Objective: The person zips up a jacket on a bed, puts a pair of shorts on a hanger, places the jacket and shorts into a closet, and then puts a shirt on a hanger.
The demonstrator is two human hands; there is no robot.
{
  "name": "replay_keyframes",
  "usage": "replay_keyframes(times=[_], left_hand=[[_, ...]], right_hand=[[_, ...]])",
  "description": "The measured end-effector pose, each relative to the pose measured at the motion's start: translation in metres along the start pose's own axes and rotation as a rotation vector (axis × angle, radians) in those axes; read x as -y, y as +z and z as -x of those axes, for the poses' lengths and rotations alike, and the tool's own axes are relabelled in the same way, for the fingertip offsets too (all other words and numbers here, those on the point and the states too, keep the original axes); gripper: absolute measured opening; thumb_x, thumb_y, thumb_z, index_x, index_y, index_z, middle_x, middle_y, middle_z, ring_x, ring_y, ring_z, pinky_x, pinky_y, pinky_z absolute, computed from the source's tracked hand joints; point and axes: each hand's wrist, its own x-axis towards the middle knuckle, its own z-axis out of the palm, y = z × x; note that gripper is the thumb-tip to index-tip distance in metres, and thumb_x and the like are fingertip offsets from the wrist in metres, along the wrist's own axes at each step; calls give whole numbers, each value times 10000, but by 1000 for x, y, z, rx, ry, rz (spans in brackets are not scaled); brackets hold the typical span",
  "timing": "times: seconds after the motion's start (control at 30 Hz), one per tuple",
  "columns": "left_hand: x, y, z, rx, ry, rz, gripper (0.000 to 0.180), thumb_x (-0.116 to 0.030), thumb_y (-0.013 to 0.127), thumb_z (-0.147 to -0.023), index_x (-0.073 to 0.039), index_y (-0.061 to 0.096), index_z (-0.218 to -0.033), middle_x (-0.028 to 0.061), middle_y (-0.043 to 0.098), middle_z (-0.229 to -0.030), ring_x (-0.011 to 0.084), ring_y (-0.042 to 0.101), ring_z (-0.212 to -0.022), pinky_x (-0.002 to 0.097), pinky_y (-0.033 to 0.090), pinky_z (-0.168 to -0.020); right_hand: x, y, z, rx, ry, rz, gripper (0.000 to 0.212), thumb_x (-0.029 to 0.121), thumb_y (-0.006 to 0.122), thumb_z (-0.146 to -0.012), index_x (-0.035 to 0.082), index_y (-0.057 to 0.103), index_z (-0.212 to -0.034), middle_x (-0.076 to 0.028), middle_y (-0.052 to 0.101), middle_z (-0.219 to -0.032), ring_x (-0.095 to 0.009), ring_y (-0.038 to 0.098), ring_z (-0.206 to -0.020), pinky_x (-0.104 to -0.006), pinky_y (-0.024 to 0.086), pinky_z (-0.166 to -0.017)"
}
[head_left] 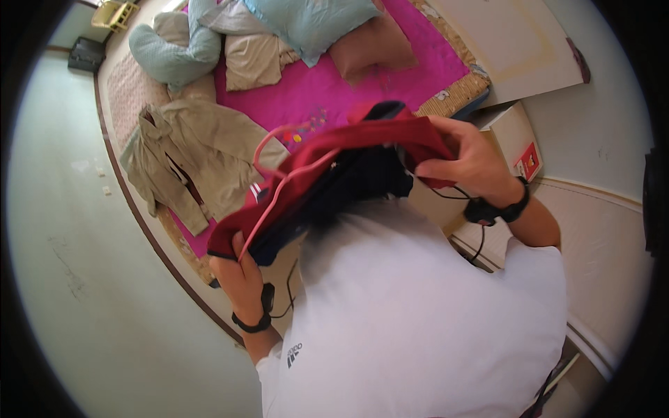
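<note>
A red and navy garment (306,165) is stretched between my two hands in front of my chest, bunched along its length. A thin pink clothes hanger (268,209) lies across its red side, its curved hook rising on the left. My left hand (240,279) is closed on the garment's lower left end, the thumb against the hanger's end. My right hand (470,157) pinches the garment's upper right end between thumb and fingers. The garment's full shape is hidden by its folds.
Beyond my hands is a bed with a magenta sheet (432,59). On it lie a beige shirt (202,150), a light blue pillow (313,24), a brown pillow (373,45) and other bedding. A pale wall (63,230) runs along the left. Cables hang from black wrist straps.
</note>
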Motion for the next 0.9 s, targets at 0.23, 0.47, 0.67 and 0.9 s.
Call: replay_keyframes(times=[0.23,0.47,0.67,0.9], left_hand=[[-4,-10,-4,-21,31,61,76,-41,645,-923,-23,571,-931,146,553,-657,305,519,-537,351,383,-530],[14,-28,-3,-81,162,137,81,-27,652,-911,-12,573,-920,130,549,-638,280,517,-519,339,382,-522],[21,-38,-11,112,186,84,99,-32,675,-903,-10,580,-920,147,589,-654,300,552,-531,343,414,-535],[36,-68,-21,243,133,215,412,-238,920,-710,-32,628,-916,106,697,-734,261,675,-613,314,507,-584]], right_hand=[[-17,36,-25,75,-500,396,622,-35,735,-811,40,553,-1402,-94,687,-1099,-173,680,-932,-306,550,-849],[14,9,-56,-40,-962,1266,544,10,741,-650,25,622,-1181,-143,632,-1133,-342,618,-1032,-408,506,-841],[-1,7,-65,292,-745,983,315,14,697,-703,-21,545,-977,-171,558,-972,-413,586,-870,-444,487,-721],[-2,19,-66,209,-703,1058,308,16,692,-710,-11,570,-992,-176,585,-914,-453,580,-836,-449,485,-667]])
